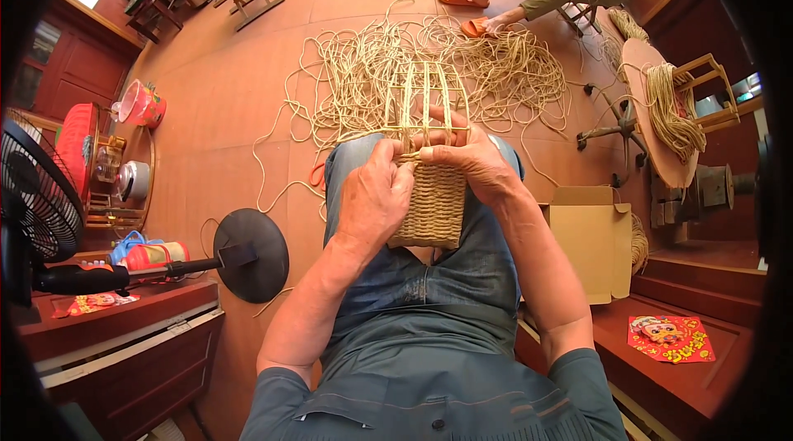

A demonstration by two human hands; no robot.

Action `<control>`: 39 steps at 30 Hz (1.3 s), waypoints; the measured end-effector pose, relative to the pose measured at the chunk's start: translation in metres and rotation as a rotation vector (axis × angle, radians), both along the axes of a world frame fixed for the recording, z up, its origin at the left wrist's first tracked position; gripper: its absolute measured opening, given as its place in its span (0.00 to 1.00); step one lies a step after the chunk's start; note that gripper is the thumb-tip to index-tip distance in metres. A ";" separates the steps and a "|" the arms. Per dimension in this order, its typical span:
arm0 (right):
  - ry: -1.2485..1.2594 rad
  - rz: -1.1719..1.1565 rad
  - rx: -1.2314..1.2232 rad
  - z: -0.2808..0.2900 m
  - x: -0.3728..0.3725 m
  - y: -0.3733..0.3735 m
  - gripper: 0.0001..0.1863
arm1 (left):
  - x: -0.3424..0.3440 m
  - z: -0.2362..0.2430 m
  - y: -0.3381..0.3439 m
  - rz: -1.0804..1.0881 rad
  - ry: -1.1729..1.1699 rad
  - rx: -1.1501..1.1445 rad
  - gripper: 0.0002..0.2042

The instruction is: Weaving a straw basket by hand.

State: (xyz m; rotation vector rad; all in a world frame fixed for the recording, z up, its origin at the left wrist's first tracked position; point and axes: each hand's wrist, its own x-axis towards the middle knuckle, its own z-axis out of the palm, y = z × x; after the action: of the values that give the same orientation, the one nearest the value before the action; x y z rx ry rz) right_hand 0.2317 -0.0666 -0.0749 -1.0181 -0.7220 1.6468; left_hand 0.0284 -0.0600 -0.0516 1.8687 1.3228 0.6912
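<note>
From eight o'clock, the left hand [372, 197] pinches the basket [434, 206] at its woven edge; the right hand [479, 162] grips it from three. Rope [351, 82] lies toward twelve.

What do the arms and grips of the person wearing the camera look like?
The left grip and right grip are ordinary human hands without gloves. No watch or band shows on the wrists. The left forearm and right forearm are bare, narrowing toward the wrists. The sleeves are short and dark grey-green.
</note>
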 end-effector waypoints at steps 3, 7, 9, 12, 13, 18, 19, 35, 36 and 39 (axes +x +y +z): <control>-0.028 0.044 -0.015 -0.002 0.003 0.002 0.48 | 0.000 -0.001 -0.001 -0.001 0.009 0.019 0.11; 0.007 0.108 0.020 -0.001 0.007 0.003 0.47 | 0.001 -0.005 -0.004 0.004 0.028 0.085 0.11; 0.017 0.126 0.028 0.004 0.008 0.003 0.47 | 0.002 -0.006 -0.006 0.028 -0.019 0.111 0.11; 0.060 0.153 0.030 0.007 0.008 0.003 0.48 | 0.004 -0.004 -0.010 0.058 -0.076 0.140 0.12; 0.060 0.160 0.032 0.007 0.009 0.003 0.48 | 0.006 -0.003 -0.010 0.055 -0.076 0.140 0.12; 0.081 0.189 0.073 -0.006 0.013 0.005 0.47 | 0.016 -0.006 -0.004 0.084 -0.055 0.279 0.10; 0.080 0.173 0.084 -0.006 0.011 0.003 0.46 | 0.016 -0.007 -0.003 0.083 -0.053 0.281 0.10; 0.156 -0.199 0.234 -0.032 0.003 -0.026 0.31 | 0.029 0.006 -0.002 -0.119 -0.222 0.507 0.06; 0.155 -0.231 0.243 -0.034 0.002 -0.027 0.29 | 0.029 0.003 -0.002 -0.128 -0.217 0.509 0.06; 0.063 -0.293 0.254 -0.036 -0.004 -0.031 0.28 | 0.033 -0.002 -0.004 -0.121 -0.091 0.414 0.05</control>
State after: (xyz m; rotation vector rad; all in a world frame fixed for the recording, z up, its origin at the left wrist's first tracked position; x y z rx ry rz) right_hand 0.2280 -0.0981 -0.1105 -0.8412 -0.6845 1.2923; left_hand 0.0612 -0.0636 -0.0531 2.1902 1.0552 1.0325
